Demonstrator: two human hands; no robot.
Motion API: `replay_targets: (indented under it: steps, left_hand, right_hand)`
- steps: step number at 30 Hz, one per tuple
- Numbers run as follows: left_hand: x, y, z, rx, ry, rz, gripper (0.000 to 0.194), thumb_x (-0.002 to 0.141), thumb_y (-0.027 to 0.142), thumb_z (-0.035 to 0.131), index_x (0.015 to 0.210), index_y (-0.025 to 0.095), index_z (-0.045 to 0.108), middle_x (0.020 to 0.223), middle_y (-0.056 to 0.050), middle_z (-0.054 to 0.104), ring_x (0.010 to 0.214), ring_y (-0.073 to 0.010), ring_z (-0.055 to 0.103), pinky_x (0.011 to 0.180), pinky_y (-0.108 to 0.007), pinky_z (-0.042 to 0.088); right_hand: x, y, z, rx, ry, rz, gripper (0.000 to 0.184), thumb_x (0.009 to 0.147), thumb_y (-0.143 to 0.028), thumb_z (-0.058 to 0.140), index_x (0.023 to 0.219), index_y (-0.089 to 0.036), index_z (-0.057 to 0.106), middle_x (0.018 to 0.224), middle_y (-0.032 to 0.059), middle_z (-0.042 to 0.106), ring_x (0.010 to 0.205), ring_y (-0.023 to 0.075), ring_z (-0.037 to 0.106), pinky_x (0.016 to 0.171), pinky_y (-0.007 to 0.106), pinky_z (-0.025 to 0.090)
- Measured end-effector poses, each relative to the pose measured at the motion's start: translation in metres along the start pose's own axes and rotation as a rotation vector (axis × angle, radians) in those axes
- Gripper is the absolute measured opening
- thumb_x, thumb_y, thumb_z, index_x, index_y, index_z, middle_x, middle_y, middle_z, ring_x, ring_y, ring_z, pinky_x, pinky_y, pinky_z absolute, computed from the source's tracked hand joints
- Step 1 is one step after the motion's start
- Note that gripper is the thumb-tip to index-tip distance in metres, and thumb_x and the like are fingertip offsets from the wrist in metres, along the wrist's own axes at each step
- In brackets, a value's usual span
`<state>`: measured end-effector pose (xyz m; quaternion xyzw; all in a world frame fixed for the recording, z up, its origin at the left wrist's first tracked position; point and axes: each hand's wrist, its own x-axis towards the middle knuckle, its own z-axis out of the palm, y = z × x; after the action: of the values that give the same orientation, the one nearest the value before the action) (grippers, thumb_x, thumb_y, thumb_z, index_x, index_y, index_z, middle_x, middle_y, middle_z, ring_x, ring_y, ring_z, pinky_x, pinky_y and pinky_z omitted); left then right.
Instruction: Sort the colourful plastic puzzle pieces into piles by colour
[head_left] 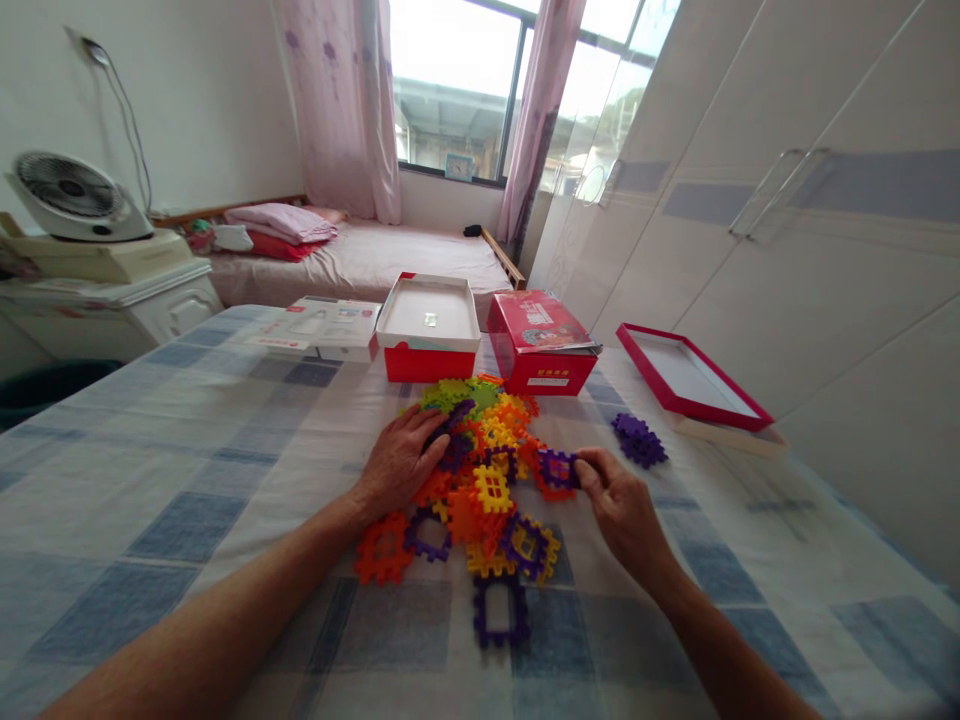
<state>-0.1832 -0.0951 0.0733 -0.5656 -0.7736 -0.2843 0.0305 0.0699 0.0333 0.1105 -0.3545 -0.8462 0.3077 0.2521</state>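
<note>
A heap of plastic interlocking building pieces in orange, yellow, green and purple lies in front of me, notched along the edges, some with window-like openings. On the heap's left side, my left hand has its thumb and fingers around a purple notched piece, partly hidden by the hand. At the right edge, my right hand pinches a purple window-shaped piece between thumb and fingers, above an orange piece. Nearest to me lies a dark purple frame piece. A small purple stack sits apart, right of my right hand.
Behind the heap stand an open red-and-white box and a red box. A flat white box is at the back left, a red-rimmed lid at the right. A checked cloth covers the table. Wardrobe doors rise at the right.
</note>
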Motion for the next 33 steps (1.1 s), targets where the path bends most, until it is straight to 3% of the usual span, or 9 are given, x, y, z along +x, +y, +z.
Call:
replay_targets:
  steps: [2, 4, 7, 10, 16, 21, 24, 29, 33]
  left_hand:
    - [0.0, -0.001, 0.001, -0.004, 0.009, 0.004, 0.046, 0.09, 0.041, 0.034, 0.124, 0.017, 0.055, 0.128, -0.007, 0.056, 0.127, -0.024, 0.04, 0.108, -0.044, 0.032]
    - [0.0, -0.001, 0.001, -0.005, 0.019, 0.006, 0.046, 0.09, 0.041, 0.034, 0.123, 0.017, 0.055, 0.128, -0.007, 0.056, 0.127, -0.0241, 0.04, 0.108, -0.044, 0.032]
    - [0.0, -0.001, 0.001, 0.008, 0.02, 0.011, 0.046, 0.091, 0.041, 0.033, 0.123, 0.016, 0.055, 0.128, -0.007, 0.055, 0.126, -0.023, 0.04, 0.109, -0.042, 0.031]
    - [0.0, 0.0, 0.001, 0.016, 0.016, 0.014, 0.046, 0.091, 0.041, 0.032, 0.123, 0.016, 0.055, 0.128, -0.007, 0.056, 0.126, -0.0222, 0.04, 0.109, -0.04, 0.031]
    - [0.0, -0.003, 0.003, 0.015, 0.01, 0.013, 0.048, 0.091, 0.042, 0.033, 0.125, 0.015, 0.054, 0.13, -0.007, 0.055, 0.127, -0.0227, 0.039, 0.11, -0.041, 0.029]
    - [0.001, -0.002, 0.001, 0.008, 0.002, 0.015, 0.046, 0.091, 0.042, 0.033, 0.123, 0.017, 0.055, 0.128, -0.006, 0.056, 0.127, -0.023, 0.039, 0.109, -0.041, 0.031]
    - [0.001, -0.003, 0.002, 0.003, 0.023, 0.021, 0.046, 0.09, 0.043, 0.034, 0.121, 0.017, 0.057, 0.126, -0.006, 0.057, 0.125, -0.023, 0.042, 0.108, -0.041, 0.032]
    - [0.001, -0.006, 0.004, -0.015, 0.044, 0.049, 0.045, 0.09, 0.043, 0.035, 0.121, 0.019, 0.057, 0.127, -0.005, 0.057, 0.124, -0.023, 0.043, 0.108, -0.042, 0.033]
    - [0.0, -0.003, 0.002, 0.008, 0.021, 0.037, 0.047, 0.091, 0.043, 0.033, 0.122, 0.016, 0.056, 0.127, -0.007, 0.056, 0.125, -0.0225, 0.042, 0.109, -0.04, 0.031]
  right_hand:
    - [-0.005, -0.003, -0.008, 0.149, -0.12, 0.058, 0.029, 0.089, -0.041, 0.039, 0.095, -0.018, 0.057, 0.075, 0.0005, 0.059, 0.067, 0.014, 0.054, 0.061, 0.025, 0.042]
    - [-0.013, -0.008, -0.012, 0.249, -0.32, 0.073, 0.031, 0.089, -0.04, 0.041, 0.101, -0.017, 0.057, 0.076, 0.0002, 0.059, 0.065, 0.0128, 0.052, 0.059, 0.024, 0.042]
    - [-0.027, -0.013, -0.008, 0.227, -0.51, 0.069, 0.033, 0.085, -0.034, 0.048, 0.115, -0.02, 0.056, 0.091, 0.0019, 0.062, 0.076, 0.0139, 0.056, 0.068, 0.025, 0.045]
    - [-0.031, -0.013, -0.001, 0.129, -0.545, 0.023, 0.041, 0.079, -0.028, 0.057, 0.12, -0.022, 0.055, 0.107, 0.0038, 0.06, 0.09, 0.017, 0.056, 0.079, 0.028, 0.045]
    - [-0.026, -0.02, 0.006, -0.007, -0.555, -0.147, 0.03, 0.072, -0.02, 0.064, 0.102, -0.022, 0.063, 0.098, 0.0019, 0.055, 0.088, 0.0149, 0.053, 0.08, 0.028, 0.042]
    - [-0.032, -0.022, 0.001, 0.121, -0.475, -0.135, 0.009, 0.08, -0.024, 0.058, 0.087, -0.019, 0.059, 0.093, 0.0011, 0.057, 0.088, 0.0145, 0.054, 0.08, 0.027, 0.042]
    - [-0.017, -0.001, -0.011, 0.2, -0.409, -0.005, 0.021, 0.084, -0.035, 0.051, 0.092, -0.017, 0.06, 0.083, 0.0009, 0.062, 0.076, 0.0139, 0.056, 0.07, 0.025, 0.044]
    - [0.047, 0.056, -0.049, -0.018, 0.039, 0.188, 0.035, 0.077, -0.041, 0.055, 0.098, -0.014, 0.062, 0.084, 0.0065, 0.066, 0.077, 0.0201, 0.06, 0.071, 0.032, 0.047]
    - [0.07, 0.061, -0.06, -0.415, 0.293, 0.125, 0.043, 0.073, -0.035, 0.06, 0.109, -0.012, 0.06, 0.103, 0.0145, 0.061, 0.098, 0.0279, 0.056, 0.084, 0.039, 0.043]
